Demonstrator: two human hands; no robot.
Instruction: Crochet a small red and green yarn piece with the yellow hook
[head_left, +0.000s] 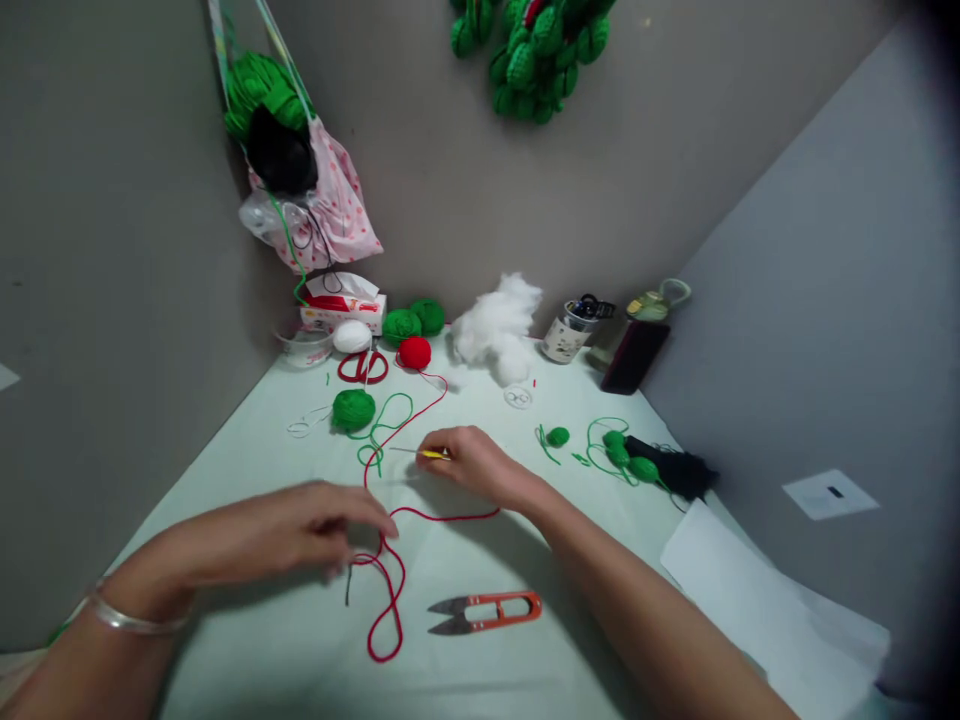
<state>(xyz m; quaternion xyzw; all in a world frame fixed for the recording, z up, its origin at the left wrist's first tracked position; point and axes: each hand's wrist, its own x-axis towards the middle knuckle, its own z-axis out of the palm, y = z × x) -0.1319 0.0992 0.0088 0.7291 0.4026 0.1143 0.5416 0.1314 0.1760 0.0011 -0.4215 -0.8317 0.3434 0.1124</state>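
Note:
My right hand (469,462) is closed on a crochet hook (433,454) with a yellow handle, its thin metal shaft pointing left. To the left, my left hand (330,525) is slightly blurred, its forefinger stretched out and its fingers apart. The forefinger's tip is at a strand of red yarn (394,600), which lies in loose loops on the table; whether it touches is unclear. A short dark strand (347,588) lies below that hand. The red strand runs back to a red yarn ball (414,352). Orange-handled thread snips (487,611) lie in front, blades to the left.
A green yarn ball (352,410), red-handled scissors (363,367) and a tissue box (345,305) stand at back left. White stuffing (495,325), a cup of tools (566,335) and a dark phone (634,357) are farther back. Small green pieces (616,450) and white paper (772,600) lie right.

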